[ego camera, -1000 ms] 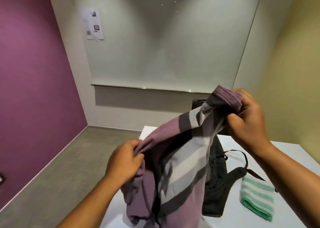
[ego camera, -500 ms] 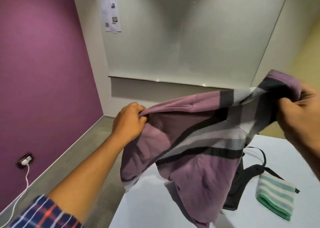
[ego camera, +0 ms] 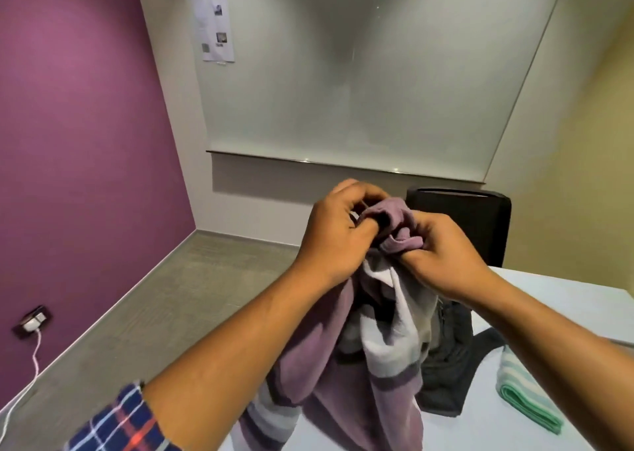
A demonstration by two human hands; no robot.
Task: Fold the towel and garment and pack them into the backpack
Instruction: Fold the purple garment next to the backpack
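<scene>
- The striped garment (ego camera: 377,364), bunched in the left hand (ego camera: 338,231) and right hand (ego camera: 442,251): soft knitted cloth, matt.
- The backpack (ego camera: 446,364) below the right hand: dark woven fabric, dull.
- The folded towel (ego camera: 525,395), lower right of the right hand: ribbed, fluffy cloth.
- The table (ego camera: 566,299) under them: smooth, white, faint sheen.
- The wall board (ego camera: 343,90) beyond the hands: glossy.

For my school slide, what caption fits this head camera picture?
Left hand and right hand hold a purple striped garment up over the white table, beside the black backpack and folded green towel.
</scene>
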